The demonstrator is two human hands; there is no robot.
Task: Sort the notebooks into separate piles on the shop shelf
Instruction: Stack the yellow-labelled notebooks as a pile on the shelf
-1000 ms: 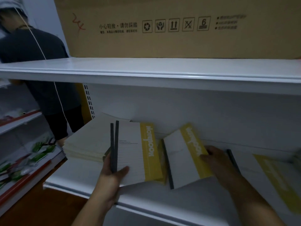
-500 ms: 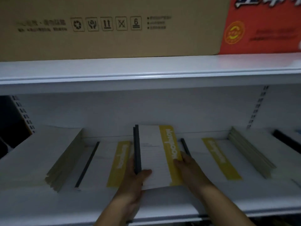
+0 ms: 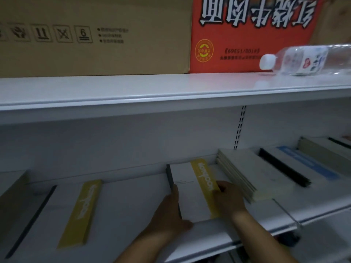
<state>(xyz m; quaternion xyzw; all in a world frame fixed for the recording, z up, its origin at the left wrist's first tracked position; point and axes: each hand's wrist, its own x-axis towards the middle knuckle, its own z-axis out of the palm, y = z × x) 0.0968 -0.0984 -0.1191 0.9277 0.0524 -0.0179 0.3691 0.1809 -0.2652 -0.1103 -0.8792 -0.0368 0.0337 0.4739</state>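
A small stack of white notebooks with a yellow band lies on the white shop shelf, dark spines to the left. My left hand grips its spine side and my right hand presses on its yellow edge. Left of it lies another yellow-band notebook. Right of it a pile of notebooks with pale plain covers stands against the stack. Further right are blue-band notebooks with black spines.
The upper shelf overhangs close above, carrying a brown carton, a red carton and a lying plastic water bottle. More pale notebooks sit at the far right, and another pile's edge at the far left.
The view has swung right. Both hands have carried the yellow-band stack to the right, past the lone yellow-band notebook, and set it beside the pale pile.
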